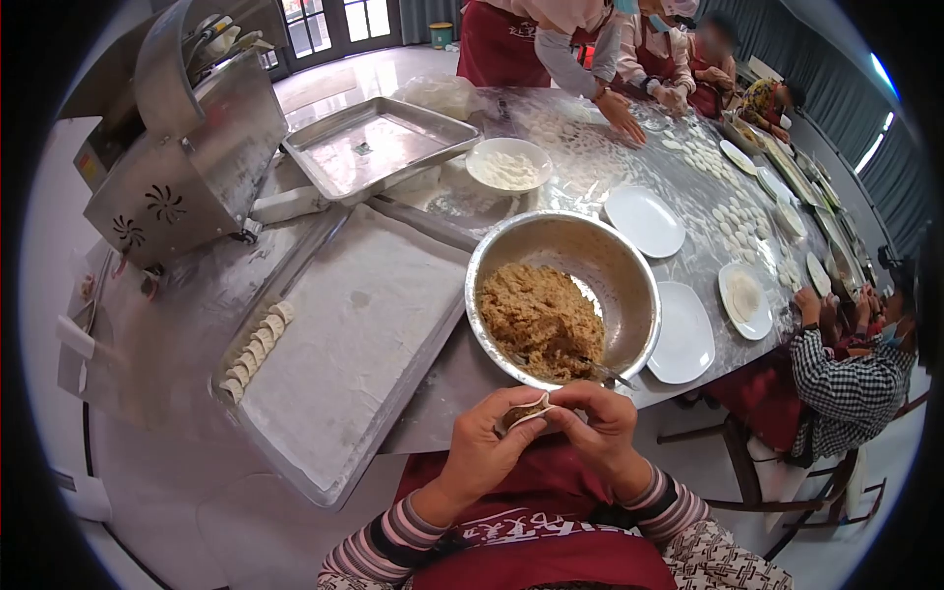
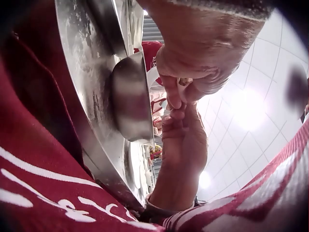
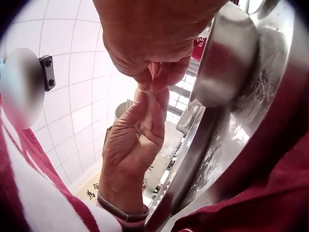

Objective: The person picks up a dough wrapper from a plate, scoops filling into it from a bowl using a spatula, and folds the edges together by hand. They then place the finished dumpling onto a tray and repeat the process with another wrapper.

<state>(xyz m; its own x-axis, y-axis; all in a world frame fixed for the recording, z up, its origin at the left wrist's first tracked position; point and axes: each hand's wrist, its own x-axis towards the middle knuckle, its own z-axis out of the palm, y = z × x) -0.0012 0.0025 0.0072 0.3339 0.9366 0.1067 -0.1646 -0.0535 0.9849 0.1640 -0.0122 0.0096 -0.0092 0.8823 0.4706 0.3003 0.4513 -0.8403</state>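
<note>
Between both hands, just in front of the metal bowl's near rim, is a dumpling (image 1: pixel 526 409) with brown filling showing in its partly open wrapper. My left hand (image 1: pixel 484 444) holds one side, fingers curled and thumb along the near edge. With thumb and fingertips my right hand (image 1: pixel 605 433) pinches the other end of the dough. The large metal bowl (image 1: pixel 634 305) contains a mound of brown filling (image 1: pixel 541 320), with a metal utensil (image 1: pixel 608 373) leaning at its near right. In the wrist views the fingers mostly hide the dumpling.
A floured tray (image 1: pixel 344 324) at the left bears a row of finished dumplings (image 1: pixel 258 352). Beyond stand an empty metal tray (image 1: pixel 379 147), a flour bowl (image 1: pixel 509 165) and a steel machine (image 1: pixel 187 157). White plates (image 1: pixel 680 334) sit right of the bowl; other people work around the table.
</note>
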